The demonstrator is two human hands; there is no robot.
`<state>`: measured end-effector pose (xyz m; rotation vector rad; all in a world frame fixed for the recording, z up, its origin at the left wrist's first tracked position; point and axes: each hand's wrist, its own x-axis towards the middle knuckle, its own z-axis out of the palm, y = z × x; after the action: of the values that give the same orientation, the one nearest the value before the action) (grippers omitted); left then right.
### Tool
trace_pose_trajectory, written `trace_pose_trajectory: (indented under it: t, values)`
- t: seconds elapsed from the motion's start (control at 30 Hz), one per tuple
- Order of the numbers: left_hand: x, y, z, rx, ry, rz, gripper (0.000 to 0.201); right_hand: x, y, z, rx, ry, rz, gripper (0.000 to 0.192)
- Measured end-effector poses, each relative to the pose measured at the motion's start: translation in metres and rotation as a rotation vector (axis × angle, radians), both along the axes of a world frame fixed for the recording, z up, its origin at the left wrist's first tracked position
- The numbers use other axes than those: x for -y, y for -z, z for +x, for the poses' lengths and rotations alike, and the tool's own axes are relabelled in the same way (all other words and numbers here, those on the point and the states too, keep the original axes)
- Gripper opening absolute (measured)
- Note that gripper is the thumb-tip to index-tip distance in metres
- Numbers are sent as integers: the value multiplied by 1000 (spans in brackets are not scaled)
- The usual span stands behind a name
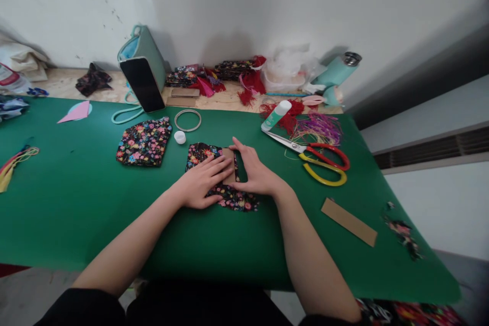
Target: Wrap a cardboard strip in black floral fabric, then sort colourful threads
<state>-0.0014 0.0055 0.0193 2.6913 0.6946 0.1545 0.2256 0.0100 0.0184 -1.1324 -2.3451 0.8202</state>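
Observation:
A piece of black floral fabric point(239, 199) lies on the green mat in front of me, with a brown cardboard piece point(229, 177) on top of it. My left hand point(204, 181) rests flat across the fabric and cardboard, fingers stretched out. At the cardboard's right edge is my right hand point(254, 170), its thumb and fingers spread apart around that side. Part of the cardboard is hidden under the left fingers. Left of the hands lies another floral fabric piece point(144, 142), beside a small white cap point(180, 137) and a ring point(187, 120).
Scissors point(305, 150) with red and yellow handles lie right of my hands, touching a glue stick point(275, 115). A cardboard strip point(349, 221) is nearer the right edge. Along the wall stand a phone point(142, 84), a plastic tub point(284, 79) and a bottle point(338, 72).

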Motion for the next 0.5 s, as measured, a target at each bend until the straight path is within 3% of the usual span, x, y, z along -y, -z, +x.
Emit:
trace_pose_trajectory:
  t: [0.2,0.33,0.5]
  values:
    - [1,-2,3,-6,-25,-3,76,1,-2,0,1,43,-32,96]
    - [4,0,7,-23,-79,25,60,0,-1,-2,3,66,-32,83]
    - [7,4,12,-48,-131,44,55,-2,-15,10,-14,170,71,57]
